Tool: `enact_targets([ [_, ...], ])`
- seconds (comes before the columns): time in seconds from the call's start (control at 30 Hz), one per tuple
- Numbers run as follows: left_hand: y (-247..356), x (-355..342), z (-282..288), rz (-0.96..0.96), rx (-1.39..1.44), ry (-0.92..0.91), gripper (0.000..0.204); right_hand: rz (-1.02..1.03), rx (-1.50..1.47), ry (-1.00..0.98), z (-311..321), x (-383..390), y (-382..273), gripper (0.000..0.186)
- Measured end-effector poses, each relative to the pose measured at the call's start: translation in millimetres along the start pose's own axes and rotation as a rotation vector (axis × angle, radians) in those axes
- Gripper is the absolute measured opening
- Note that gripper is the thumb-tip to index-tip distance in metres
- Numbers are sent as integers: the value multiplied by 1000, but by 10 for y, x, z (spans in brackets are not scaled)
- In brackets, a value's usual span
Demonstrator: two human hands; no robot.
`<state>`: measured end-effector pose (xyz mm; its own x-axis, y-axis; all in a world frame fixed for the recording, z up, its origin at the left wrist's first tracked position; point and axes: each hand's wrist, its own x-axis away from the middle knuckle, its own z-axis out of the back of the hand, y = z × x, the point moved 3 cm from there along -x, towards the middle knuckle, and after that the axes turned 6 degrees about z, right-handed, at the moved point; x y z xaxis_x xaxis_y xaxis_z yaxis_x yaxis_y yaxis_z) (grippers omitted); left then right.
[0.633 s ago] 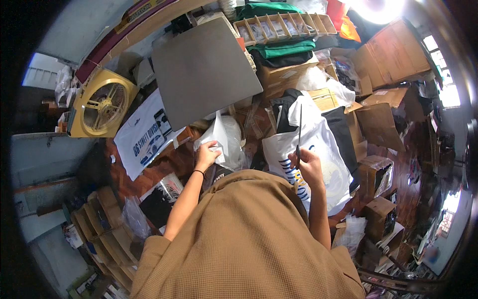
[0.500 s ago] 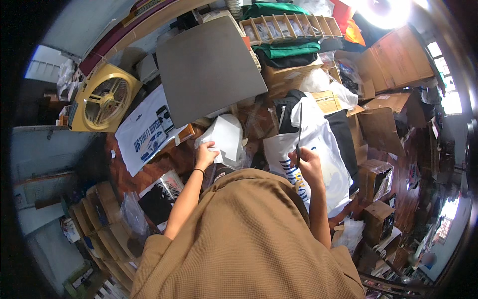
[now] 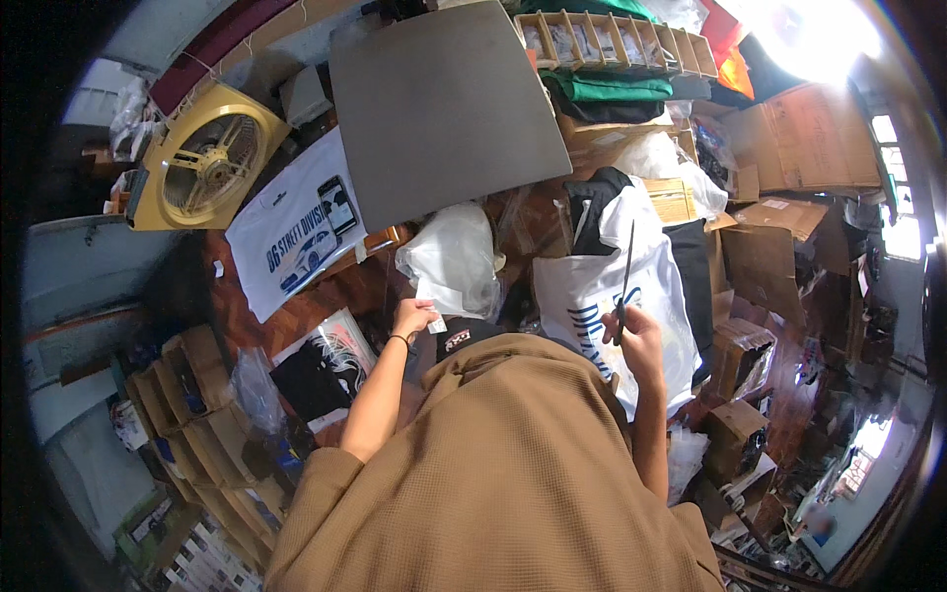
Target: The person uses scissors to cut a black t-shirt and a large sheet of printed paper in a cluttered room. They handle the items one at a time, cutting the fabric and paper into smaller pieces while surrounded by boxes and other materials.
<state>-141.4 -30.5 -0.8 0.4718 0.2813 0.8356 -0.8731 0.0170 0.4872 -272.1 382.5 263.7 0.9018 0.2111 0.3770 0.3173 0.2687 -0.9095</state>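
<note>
My left hand (image 3: 412,319) is closed in a pinch on a small white paper slip (image 3: 437,324). Just beyond it, a white sheet (image 3: 441,295) lies against a clear plastic bag (image 3: 456,252) with white contents. In my right hand (image 3: 639,340) is a pair of dark scissors (image 3: 628,264), its long blades pointing away from me. Whether the blades are apart is too fine to tell. Below the scissors lies a white T-shirt (image 3: 567,281) with blue and yellow print, over black cloth (image 3: 688,266).
A grey flat board (image 3: 444,109) stands ahead. Left of it are a printed white shirt (image 3: 271,237), a phone (image 3: 336,204) and a yellow fan (image 3: 215,163). Cardboard boxes (image 3: 769,257) crowd the right. A divided wooden tray (image 3: 621,44) sits at the back, and cardboard compartments (image 3: 197,424) stand at left.
My view has shifted. The larger white sheet at my left hand appears smaller now, with a small slip between the fingers. My right hand still holds the scissors, now tilted more to the right.
</note>
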Motion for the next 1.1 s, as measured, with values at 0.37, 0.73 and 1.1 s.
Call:
enact_targets([
  [0.37, 328, -413, -180, -108, 3, -73, 50, -35, 35, 32, -61, 17, -70, 12],
  [0.73, 676, 31, -104, -84, -17, -14, 26, -4, 82, -45, -272, -57, -64, 21],
  [1.1, 2405, 1866, -485, -404, 703, -313, 13, 283, -255, -115, -821, -332, -509, 20],
])
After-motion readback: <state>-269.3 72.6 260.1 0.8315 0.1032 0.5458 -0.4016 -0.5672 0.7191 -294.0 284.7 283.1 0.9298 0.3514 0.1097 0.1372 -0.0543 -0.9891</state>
